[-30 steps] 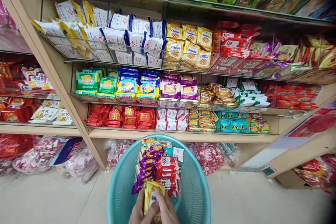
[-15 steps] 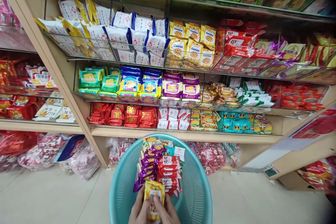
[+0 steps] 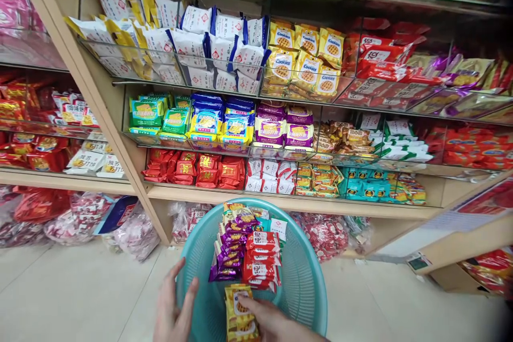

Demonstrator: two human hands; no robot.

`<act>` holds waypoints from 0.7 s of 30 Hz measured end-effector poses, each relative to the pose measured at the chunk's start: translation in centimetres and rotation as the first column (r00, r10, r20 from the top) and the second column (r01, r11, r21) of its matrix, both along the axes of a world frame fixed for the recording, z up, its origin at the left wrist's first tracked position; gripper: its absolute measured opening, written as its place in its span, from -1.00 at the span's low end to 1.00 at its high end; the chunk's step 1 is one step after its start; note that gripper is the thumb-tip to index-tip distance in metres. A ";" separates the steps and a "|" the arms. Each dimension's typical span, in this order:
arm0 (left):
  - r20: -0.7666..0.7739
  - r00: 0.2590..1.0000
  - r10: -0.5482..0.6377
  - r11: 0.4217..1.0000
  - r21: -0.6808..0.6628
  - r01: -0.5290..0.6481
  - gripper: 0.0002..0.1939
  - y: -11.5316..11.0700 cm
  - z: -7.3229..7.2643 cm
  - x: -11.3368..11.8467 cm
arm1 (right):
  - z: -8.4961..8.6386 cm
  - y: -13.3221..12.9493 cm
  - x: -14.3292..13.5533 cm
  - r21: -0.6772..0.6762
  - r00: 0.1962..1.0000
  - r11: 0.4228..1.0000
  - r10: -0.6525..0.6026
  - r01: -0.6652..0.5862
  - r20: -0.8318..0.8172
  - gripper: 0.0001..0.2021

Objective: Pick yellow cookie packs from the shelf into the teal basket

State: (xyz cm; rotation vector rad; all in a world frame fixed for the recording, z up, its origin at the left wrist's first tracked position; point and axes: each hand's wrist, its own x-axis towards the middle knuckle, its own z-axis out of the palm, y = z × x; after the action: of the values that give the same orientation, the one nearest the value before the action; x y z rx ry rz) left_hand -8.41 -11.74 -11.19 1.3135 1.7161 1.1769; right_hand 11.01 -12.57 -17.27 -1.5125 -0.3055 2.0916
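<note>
The right hand is pinching a yellow cookie packet inside the teal basket, the left hand hovering open; the packet is likely handling light, crinkly, slippery, contents fragile, so gripping its edges seems wiser.

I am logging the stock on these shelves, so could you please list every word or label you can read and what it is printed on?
"Cookies": on the yellow packets on the upper shelf.
"19": on the red packets right of them; a doubtful reading.
Print on the yellow packet under the right hand, the other shelf packets and those in the teal basket: too small or blurred.
</note>
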 end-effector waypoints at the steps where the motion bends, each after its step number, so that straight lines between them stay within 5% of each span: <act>1: -0.041 0.999 -0.004 1.000 0.020 0.005 -0.45 -0.2 -0.5 0.0 | -0.1 0.2 -0.5 -0.012 1.000 1.000 0.010 -0.010 0.006 -0.58; 6: -0.276 0.961 -0.014 0.985 0.160 0.060 -0.50 -1.1 -2.3 1.3 | -2.2 0.6 -3.4 0.041 0.998 0.997 -0.057 0.059 -0.041 -0.56; 13: -0.380 0.923 0.057 0.961 0.272 0.053 -0.59 -1.2 -3.4 1.8 | -6.6 0.8 -4.2 0.166 0.989 0.976 -0.146 0.138 0.038 -0.43; 21: -0.495 0.863 0.097 0.945 0.317 0.075 -0.57 -1.2 -4.5 1.6 | -8.4 1.6 -4.4 0.263 0.953 0.930 -0.290 0.257 0.092 -0.37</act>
State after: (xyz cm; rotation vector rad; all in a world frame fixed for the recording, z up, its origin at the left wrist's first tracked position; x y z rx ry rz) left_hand -6.81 -12.91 -15.65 1.9600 1.9399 1.2342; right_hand 6.58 -10.96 -25.66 -1.4498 -0.3663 1.6744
